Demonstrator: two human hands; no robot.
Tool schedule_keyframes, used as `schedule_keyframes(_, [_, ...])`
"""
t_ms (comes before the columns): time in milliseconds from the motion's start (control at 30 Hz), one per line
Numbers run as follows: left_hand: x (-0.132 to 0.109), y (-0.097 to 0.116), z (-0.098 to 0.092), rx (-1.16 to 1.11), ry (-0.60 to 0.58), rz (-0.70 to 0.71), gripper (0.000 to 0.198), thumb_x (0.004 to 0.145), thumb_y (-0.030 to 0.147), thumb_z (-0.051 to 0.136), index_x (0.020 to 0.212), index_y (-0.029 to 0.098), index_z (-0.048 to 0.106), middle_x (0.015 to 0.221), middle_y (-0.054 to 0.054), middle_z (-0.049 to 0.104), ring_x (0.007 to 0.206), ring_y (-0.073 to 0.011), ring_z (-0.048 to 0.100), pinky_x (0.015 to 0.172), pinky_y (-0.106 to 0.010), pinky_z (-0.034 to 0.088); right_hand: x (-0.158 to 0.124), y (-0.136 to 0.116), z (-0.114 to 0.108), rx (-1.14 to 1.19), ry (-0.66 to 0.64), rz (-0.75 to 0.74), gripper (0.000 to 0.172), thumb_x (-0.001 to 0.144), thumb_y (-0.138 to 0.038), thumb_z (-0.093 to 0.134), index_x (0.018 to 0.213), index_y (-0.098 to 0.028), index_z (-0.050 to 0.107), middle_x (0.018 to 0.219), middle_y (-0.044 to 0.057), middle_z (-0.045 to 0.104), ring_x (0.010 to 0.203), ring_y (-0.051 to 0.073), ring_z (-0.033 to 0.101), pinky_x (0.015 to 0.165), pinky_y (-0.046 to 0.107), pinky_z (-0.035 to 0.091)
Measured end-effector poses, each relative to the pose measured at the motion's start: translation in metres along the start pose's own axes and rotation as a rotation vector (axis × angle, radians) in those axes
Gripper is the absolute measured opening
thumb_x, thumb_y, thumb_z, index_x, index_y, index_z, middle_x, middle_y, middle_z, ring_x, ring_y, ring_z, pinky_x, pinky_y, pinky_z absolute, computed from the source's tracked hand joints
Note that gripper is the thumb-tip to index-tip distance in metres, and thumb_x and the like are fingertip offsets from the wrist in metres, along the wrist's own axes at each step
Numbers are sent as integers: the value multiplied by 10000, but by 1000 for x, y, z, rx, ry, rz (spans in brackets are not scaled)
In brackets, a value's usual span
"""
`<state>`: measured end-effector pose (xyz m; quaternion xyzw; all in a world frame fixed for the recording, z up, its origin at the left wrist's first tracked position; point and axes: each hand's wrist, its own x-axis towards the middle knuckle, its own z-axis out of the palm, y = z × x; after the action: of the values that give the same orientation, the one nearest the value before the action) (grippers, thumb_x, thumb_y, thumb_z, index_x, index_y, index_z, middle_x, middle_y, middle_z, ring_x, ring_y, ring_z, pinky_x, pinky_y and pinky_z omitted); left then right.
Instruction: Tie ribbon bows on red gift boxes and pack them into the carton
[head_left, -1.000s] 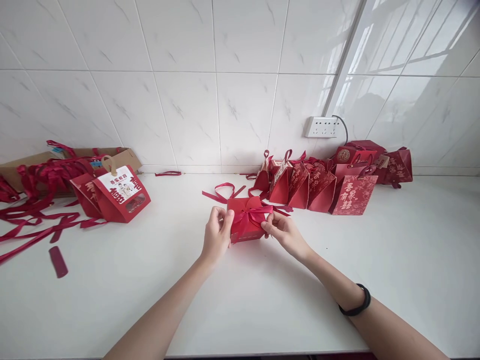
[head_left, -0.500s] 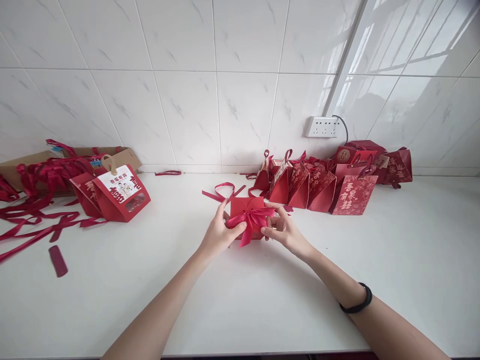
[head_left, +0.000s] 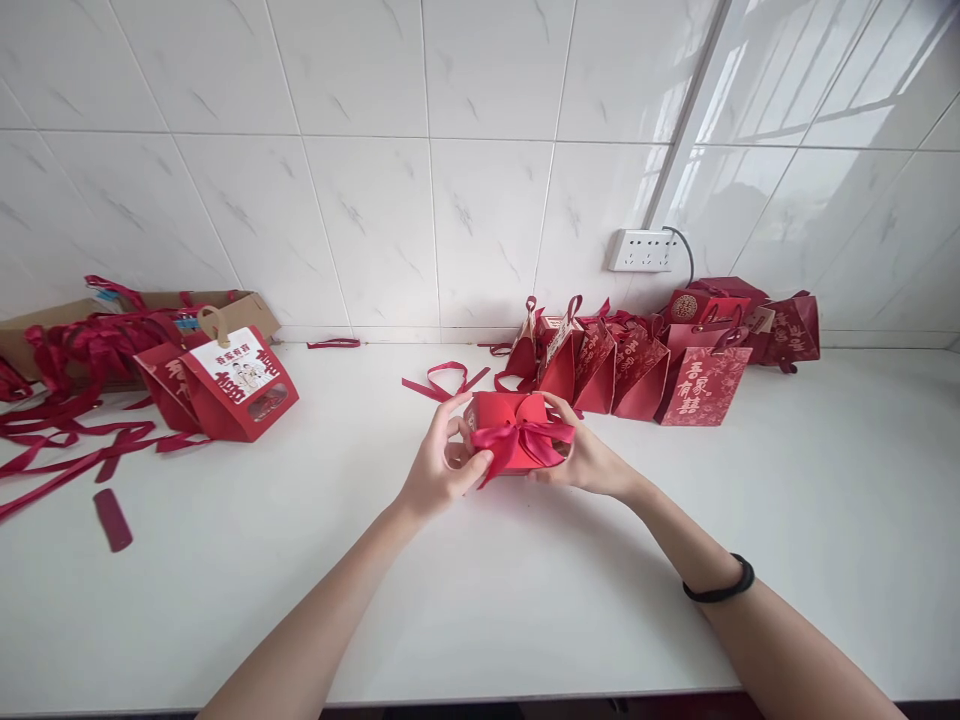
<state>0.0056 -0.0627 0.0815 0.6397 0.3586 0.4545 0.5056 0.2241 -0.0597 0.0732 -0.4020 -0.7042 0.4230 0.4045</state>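
Observation:
A small red gift box with folded flaps on top is held between both hands at the middle of the table. Its top carries a bow of dark pink ribbon. On the box's left side is my left hand, its thumb on the left end of the bow and its fingers behind. My right hand grips the right side, fingers around the far edge and lower front. Part of the box is hidden by the hands and the ribbon. Just behind lies a looped strip of ribbon on the table.
Several red gift boxes stand in a row at back right, below a wall socket. To the left are a red box with a white label, tangled ribbons, a cardboard box and a dark red strip.
The box has turned slightly and shifted a little to the right. My right hand has moved from the bow's right end to around the box's side.

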Motion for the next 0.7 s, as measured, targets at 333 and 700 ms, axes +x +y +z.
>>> schedule_keyframes(333, [-1,19,-5,223,200,316,165,786,342,602,851,206,667,933,-51,594,930,-188,553,782,-288,461,-2,12,7,577,-381,191,703,606,-504,751,1193,-198,516,1162,122,609,1027,267,600,873,413,464])
schedule_keyframes(700, [-1,22,-6,178,53,215,143,762,330,619,763,189,646,996,-68,585,1046,-218,522,976,-377,378,-2,10,5,485,-404,134,731,646,-460,744,1271,-227,444,1234,116,561,1098,277,554,915,432,436])
